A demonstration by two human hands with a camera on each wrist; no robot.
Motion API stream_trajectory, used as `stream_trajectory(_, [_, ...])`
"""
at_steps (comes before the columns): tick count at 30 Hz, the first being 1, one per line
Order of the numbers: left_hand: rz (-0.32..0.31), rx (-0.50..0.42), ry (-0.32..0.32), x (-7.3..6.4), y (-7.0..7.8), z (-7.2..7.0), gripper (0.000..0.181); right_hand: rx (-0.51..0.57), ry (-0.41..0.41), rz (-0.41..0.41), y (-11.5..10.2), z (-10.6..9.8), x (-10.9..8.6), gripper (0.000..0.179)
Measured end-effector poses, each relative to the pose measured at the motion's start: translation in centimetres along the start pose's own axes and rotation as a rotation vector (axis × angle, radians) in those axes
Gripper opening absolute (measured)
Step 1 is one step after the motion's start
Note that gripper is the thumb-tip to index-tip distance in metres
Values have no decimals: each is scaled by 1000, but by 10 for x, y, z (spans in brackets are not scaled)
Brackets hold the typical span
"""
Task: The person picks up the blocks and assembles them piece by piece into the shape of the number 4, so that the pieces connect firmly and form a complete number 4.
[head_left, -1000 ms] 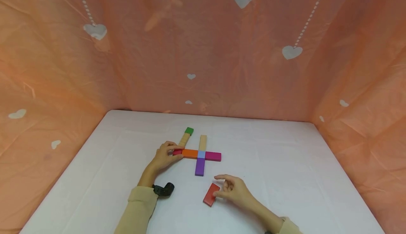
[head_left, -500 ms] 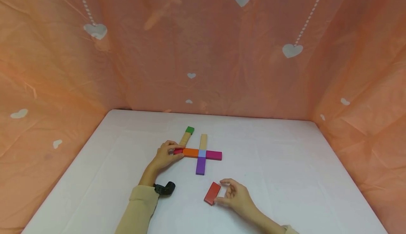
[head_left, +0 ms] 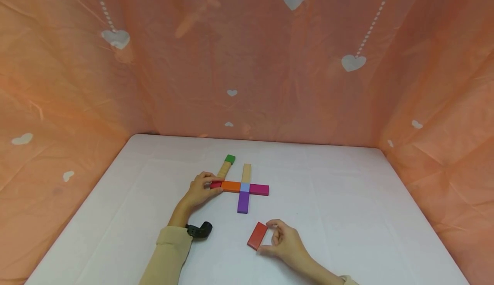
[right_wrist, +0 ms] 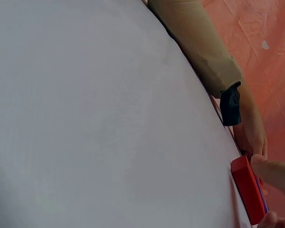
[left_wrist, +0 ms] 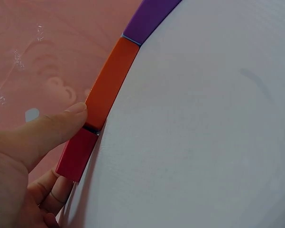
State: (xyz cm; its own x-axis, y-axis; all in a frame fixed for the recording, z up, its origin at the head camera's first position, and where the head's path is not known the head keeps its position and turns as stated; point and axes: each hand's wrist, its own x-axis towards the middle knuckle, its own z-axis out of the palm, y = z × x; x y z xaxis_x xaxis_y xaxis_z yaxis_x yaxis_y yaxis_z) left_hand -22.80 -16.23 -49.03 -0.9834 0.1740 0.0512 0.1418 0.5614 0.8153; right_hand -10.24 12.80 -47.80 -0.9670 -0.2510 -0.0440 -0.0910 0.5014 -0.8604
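Observation:
My left hand (head_left: 201, 189) pinches a crimson block (head_left: 216, 185) at the left end of a row, index finger on the far side and thumb on the near side. In the left wrist view the thumb lies beside the joint with an orange block (left_wrist: 111, 83). The orange block leads to a light blue block (head_left: 245, 186), with magenta (head_left: 259, 189), purple (head_left: 243, 202) and plain wooden (head_left: 246, 173) blocks around it. Nearer, my right hand (head_left: 286, 242) holds a separate red block (head_left: 257, 235) lying flat, thumb and index finger at its two ends.
A tan wooden piece (head_left: 224, 170) slants away behind the left hand, a green block (head_left: 230, 159) at its far end. Everything lies on a white-covered table (head_left: 339, 216). Orange curtains with hearts (head_left: 193, 83) enclose the back and sides.
The right thumb has slid toward the near end of the red block, and the index finger has come to its far end. The left hand and the joined blocks have stayed put.

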Motion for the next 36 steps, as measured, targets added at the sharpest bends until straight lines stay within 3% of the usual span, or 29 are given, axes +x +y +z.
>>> stream_trajectory(11, [8,29,7,-1,0,-3,34,-85,24,-27,-3,4,1,54])
stream_trajectory(23, [-9,-3,0,0,0,1,34,-141,14,-26,-6,3,2,53])
stream_trajectory(29, [-10,3,-2,-1,-2,3,34,-136,-42,-52,-4,2,5,53])
stream_trajectory(36, [9,8,10,-1,-1,1,34,-93,-175,-117,-2,-1,15,60])
